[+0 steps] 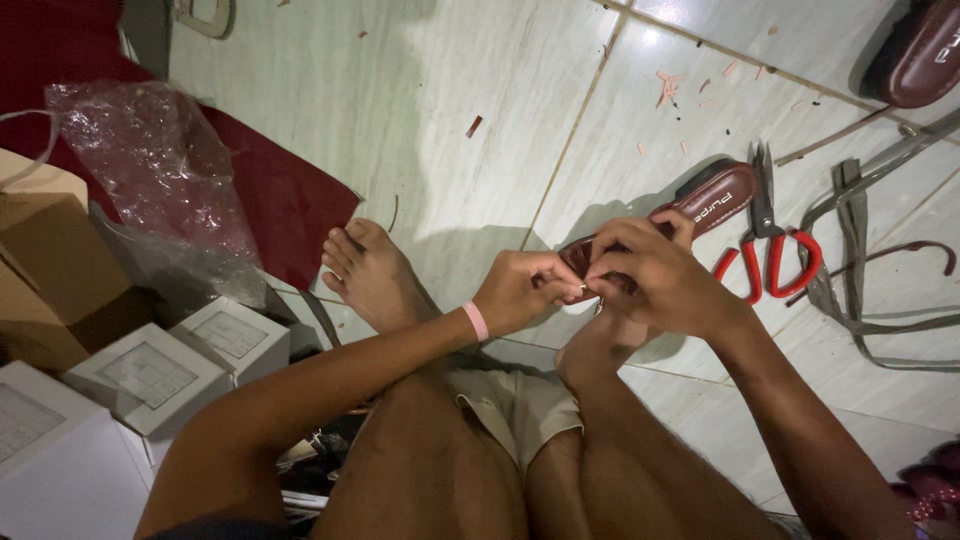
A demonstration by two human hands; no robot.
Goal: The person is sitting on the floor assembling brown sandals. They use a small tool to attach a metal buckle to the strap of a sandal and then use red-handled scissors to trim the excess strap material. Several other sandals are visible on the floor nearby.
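A dark red sandal sole [712, 196] is held over the tiled floor, its near end covered by both hands. My left hand [522, 287], with a pink band on its wrist, pinches the near end of the sole. Against it, my right hand [655, 275] grips the same end from the right, fingers curled over it. What the fingertips press on is hidden. My bare feet rest on the floor below the hands.
Red-handled scissors [772, 240] lie just right of the sole, beside grey straps [860, 290]. Another dark red sole [922, 55] is at the top right. White boxes [150, 375], a cardboard box [45, 270], a plastic bag [160, 170] and red sheet material [285, 205] stand left.
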